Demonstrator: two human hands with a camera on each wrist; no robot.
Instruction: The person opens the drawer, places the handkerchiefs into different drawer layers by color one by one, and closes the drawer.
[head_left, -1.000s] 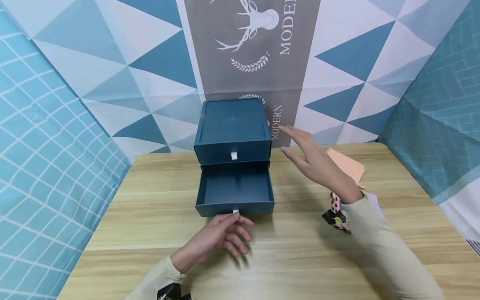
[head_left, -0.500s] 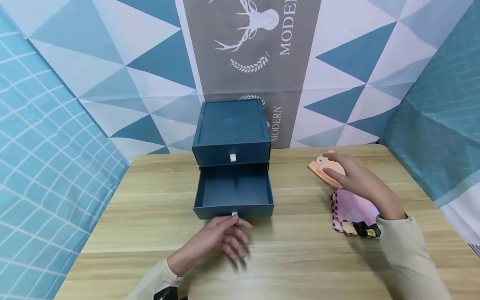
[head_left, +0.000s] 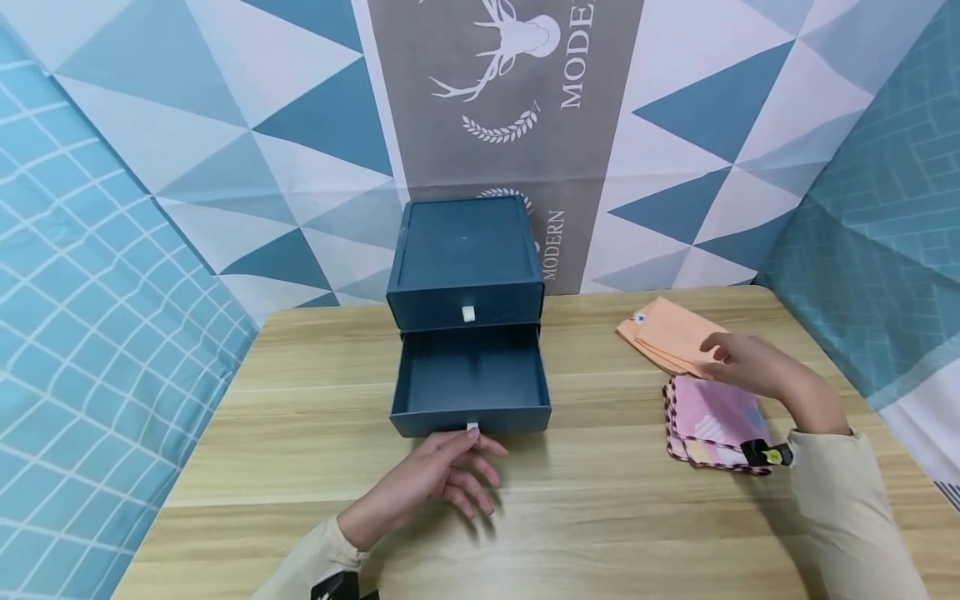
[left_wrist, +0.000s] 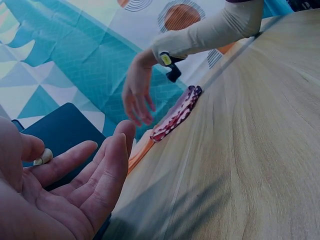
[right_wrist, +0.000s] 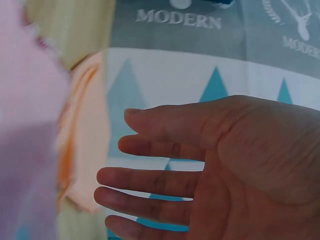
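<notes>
A dark blue two-drawer box [head_left: 465,242] stands on the table with its lower drawer [head_left: 471,421] pulled out; the inside of that drawer is bare. My left hand [head_left: 431,471] pinches the drawer's small white pull tab [left_wrist: 44,157] between thumb and index finger, the other fingers loosely spread. Over on the right, my right hand [head_left: 750,362] hovers with relaxed fingers and nothing in its grasp [right_wrist: 165,175]. Below it lie a folded orange cloth [head_left: 667,333] and a folded pink cloth [head_left: 712,412] with a dark checkered edge, one just behind the other.
The upper drawer [head_left: 427,310] is closed, with its own white tab. A patterned wall cloth [head_left: 315,167] hangs right behind the wooden table [head_left: 300,433]. Blue sheets with a tile print line the left and right sides.
My right hand has moved right and toward me, from beside the box to over the cloths, uncovering most of them. The left hand and the drawer have stayed put.
</notes>
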